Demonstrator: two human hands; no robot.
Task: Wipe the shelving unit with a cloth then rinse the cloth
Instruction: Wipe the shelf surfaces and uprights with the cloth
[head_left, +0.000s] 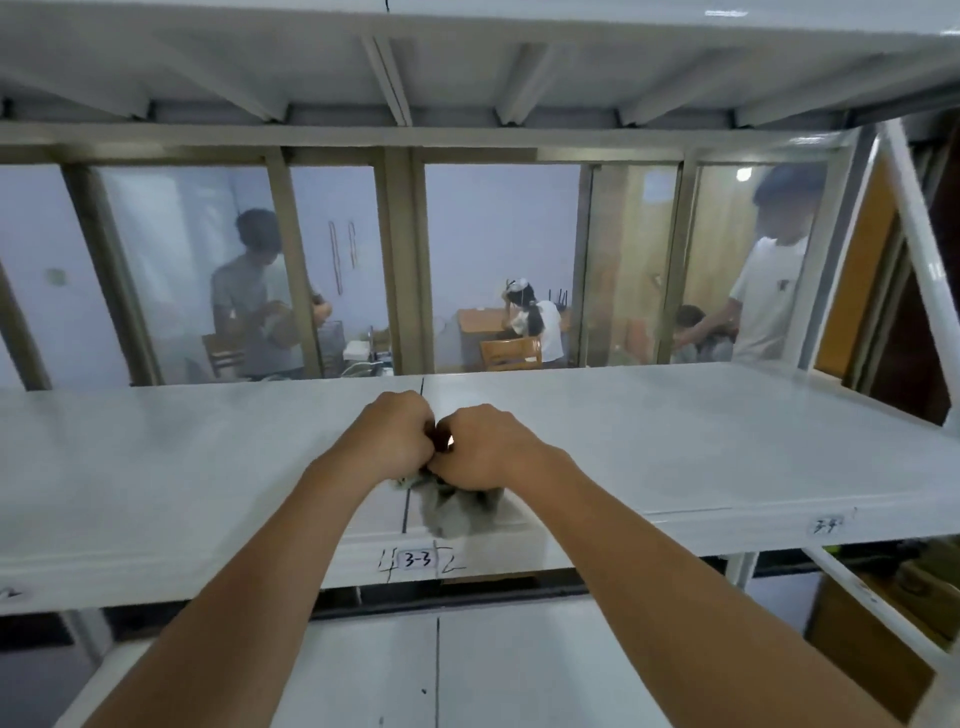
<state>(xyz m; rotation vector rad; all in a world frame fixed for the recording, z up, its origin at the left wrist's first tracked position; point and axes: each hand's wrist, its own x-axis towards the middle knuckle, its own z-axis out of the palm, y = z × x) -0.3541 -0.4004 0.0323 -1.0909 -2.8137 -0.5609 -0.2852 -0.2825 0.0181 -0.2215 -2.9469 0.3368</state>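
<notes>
White metal shelving unit (675, 441) before a glazed partition (498, 260), with people visible in the room beyond; left hand (395, 434) and right hand (485, 449) clenched side by side on a bunched grey cloth (452, 512), which hangs from the fists over the middle shelf near the label "3-3" (418, 559); likely risk: so tight a bundle wipes only a narrow strip, leaving the shelf ends and far edge untouched.

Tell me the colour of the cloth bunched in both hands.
Grey: the cloth hangs below the fists over the white shelf, seen in the head view.
</notes>
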